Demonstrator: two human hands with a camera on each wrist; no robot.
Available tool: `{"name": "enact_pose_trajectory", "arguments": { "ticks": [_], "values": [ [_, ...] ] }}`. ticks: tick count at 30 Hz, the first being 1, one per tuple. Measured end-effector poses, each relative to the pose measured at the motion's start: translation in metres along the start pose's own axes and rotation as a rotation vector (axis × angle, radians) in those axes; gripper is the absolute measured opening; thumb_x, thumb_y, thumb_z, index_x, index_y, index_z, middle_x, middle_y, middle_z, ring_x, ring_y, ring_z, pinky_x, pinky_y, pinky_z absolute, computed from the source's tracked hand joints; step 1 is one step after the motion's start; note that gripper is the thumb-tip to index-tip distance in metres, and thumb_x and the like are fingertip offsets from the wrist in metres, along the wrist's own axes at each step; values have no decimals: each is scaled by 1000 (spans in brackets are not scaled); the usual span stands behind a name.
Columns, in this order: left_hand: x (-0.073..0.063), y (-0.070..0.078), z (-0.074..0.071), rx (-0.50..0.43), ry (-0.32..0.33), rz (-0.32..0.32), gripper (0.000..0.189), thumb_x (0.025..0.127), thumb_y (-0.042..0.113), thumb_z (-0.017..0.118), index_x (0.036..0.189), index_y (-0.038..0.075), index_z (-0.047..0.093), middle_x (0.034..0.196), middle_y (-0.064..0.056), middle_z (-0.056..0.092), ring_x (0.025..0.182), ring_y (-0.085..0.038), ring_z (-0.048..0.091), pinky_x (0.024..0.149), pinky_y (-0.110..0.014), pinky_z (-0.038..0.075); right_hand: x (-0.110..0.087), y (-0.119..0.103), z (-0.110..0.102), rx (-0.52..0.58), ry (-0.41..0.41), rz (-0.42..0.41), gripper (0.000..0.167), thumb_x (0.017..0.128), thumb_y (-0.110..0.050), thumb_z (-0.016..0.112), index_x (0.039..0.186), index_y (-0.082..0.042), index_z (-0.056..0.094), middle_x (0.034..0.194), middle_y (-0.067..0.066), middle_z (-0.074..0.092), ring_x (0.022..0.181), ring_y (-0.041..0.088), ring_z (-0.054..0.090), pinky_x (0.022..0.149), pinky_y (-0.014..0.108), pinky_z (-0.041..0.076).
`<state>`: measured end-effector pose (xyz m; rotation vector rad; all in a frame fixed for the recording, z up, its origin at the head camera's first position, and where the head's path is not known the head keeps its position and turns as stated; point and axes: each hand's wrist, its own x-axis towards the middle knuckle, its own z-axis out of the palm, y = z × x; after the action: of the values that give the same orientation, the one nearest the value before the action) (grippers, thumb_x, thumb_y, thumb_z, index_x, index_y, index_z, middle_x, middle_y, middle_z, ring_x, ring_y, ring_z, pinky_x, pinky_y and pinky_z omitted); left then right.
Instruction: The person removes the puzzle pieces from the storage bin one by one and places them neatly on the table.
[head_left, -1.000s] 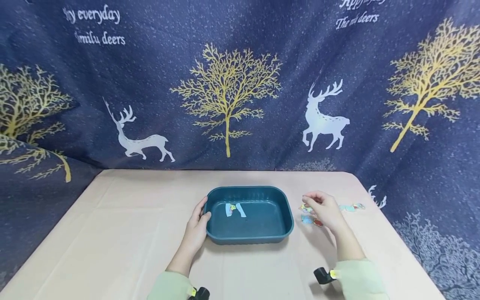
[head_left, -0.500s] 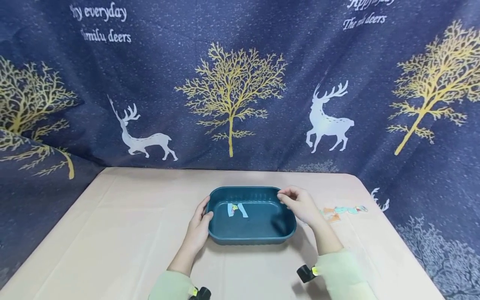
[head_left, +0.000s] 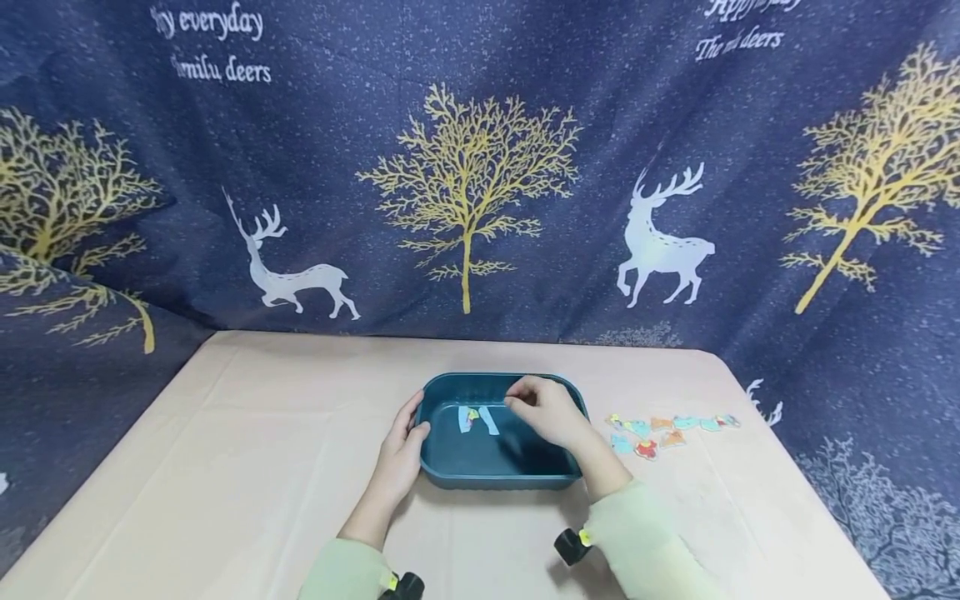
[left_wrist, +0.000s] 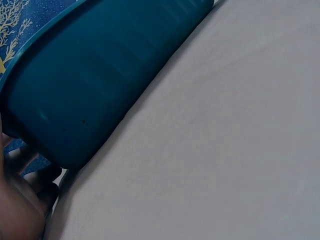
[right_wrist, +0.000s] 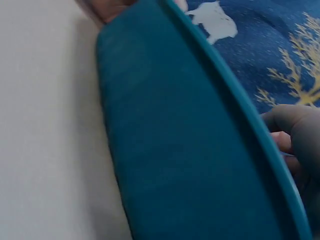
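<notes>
A dark teal plastic basin (head_left: 498, 482) stands on the table in the head view. My left hand (head_left: 401, 450) grips its left end, thumb at the rim and fingers on the outer wall. In the left wrist view those fingers (left_wrist: 42, 177) curl against the basin's lower side. Over the basin's right half hovers my right hand (head_left: 551, 412), fingers loosely bent, with nothing visible between them. Light blue paper-like pieces (head_left: 488, 420) and a small yellow-patterned piece (head_left: 472, 414) lie inside the basin, left of my right hand.
Several flat printed cut-out pieces, among them a red one (head_left: 646, 450) and an orange one (head_left: 673, 438), lie on the beige-covered table (head_left: 262, 483) to the right of the basin. A dark blue curtain (head_left: 525, 167) with deer and trees hangs behind the table.
My right hand has moved left from the printed pieces on the table, across the basin's right rim, to above its inside. My left hand keeps its grip on the basin.
</notes>
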<state>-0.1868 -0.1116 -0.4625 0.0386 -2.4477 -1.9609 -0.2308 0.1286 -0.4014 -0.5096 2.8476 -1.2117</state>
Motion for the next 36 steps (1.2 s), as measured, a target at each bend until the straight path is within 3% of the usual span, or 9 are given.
{"name": "enact_pose_trajectory", "arguments": {
  "ticks": [5,13,21,29,36],
  "values": [
    [0,1,2,6,4,-15,50,101,24,37,149,26,27,158,0,22,145,-29,21,117,-49,21,4,-5,12,-149,-25,-25,11,90,-21,61,94,-13,68,84,-5,66,72,6,58,64,25,51],
    [1,1,0,21,-5,1,49,101,25,37,149,27,26,158,-4,22,144,-31,22,116,-51,21,10,-4,28,-350,-75,19,12,88,-23,63,92,-13,67,81,-4,65,65,8,53,60,27,48],
    [1,1,-3,28,-3,-10,49,101,24,36,149,29,26,158,-3,21,144,-30,22,116,-50,22,11,-8,41,-495,-113,17,22,86,-32,68,95,-12,69,94,3,65,82,17,63,72,37,55],
    [0,0,-1,25,-2,-22,50,101,25,36,149,30,25,158,0,21,145,-28,21,117,-49,21,8,-4,39,-489,-119,50,5,84,-19,67,82,-14,67,88,2,59,74,13,55,64,33,51],
    [1,-1,1,22,-4,-19,51,101,25,36,150,28,24,158,0,21,145,-28,20,116,-50,21,8,-2,37,-413,-162,132,9,81,-18,69,83,-14,61,86,1,54,71,15,51,62,31,46]
  ]
}}
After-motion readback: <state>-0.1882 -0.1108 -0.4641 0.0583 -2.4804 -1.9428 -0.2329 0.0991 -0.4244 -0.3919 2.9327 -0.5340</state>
